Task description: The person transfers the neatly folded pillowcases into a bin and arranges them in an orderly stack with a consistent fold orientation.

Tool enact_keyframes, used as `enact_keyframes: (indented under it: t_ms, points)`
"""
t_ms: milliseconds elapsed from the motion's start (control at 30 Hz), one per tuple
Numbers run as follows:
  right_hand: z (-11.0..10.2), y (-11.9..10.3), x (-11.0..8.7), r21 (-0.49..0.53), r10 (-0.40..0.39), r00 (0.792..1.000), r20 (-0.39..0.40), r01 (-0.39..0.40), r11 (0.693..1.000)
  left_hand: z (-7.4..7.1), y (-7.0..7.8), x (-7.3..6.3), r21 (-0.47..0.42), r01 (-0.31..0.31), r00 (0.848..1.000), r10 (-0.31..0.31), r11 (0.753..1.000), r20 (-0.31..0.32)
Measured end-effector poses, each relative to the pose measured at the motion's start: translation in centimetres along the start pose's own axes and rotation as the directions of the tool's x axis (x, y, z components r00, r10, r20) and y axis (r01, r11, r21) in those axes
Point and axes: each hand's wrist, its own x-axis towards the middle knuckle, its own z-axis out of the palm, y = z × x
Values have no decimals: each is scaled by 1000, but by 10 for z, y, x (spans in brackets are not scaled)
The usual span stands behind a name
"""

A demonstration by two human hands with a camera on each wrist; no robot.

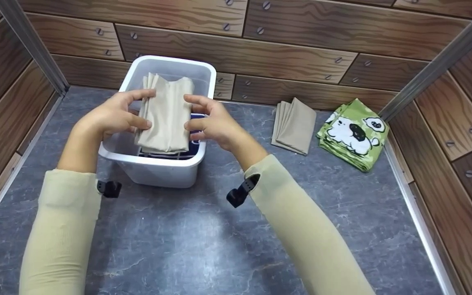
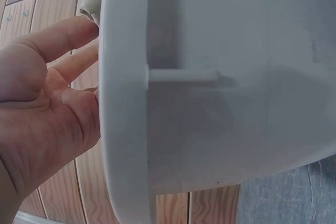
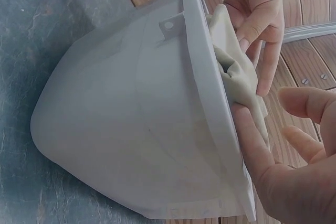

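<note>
Pale yellow sleeves [image 1: 66, 229] are seen up close. Fingers of the left grip [image 1: 113, 114] and right grip [image 1: 217, 123] are spread apart, touching the sides of a folded beige cloth [image 1: 168, 112], seen poking above the rim of a white bin [image 1: 158, 174] near the worktop's [image 1: 203, 254] back-left corner. Further off, a taupe cloth [image 1: 299, 127] is parked by the back edge, a green cartoon-print cloth [image 1: 355, 131] at back-right.
</note>
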Motion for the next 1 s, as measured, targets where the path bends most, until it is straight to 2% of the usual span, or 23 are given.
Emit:
enact_keyframes:
  t_ms: [533, 800, 1000]
  points:
    - [-1, -3, -2, -19, 6, 1000, -10, -6, 1000, 0, -2, 2, -10, 15, 1000, -15, 1000, -15]
    - [-2, -2, -2, -7, 8, 1000, -4, -8, 1000, -1, -5, 4, 78, -22, 999, 25, 997, -36]
    - [-1, -2, -2, 10, 10, 1000, 2, -10, 1000, 1, -6, 3, 6, -32, 998, 32, 999, -49]
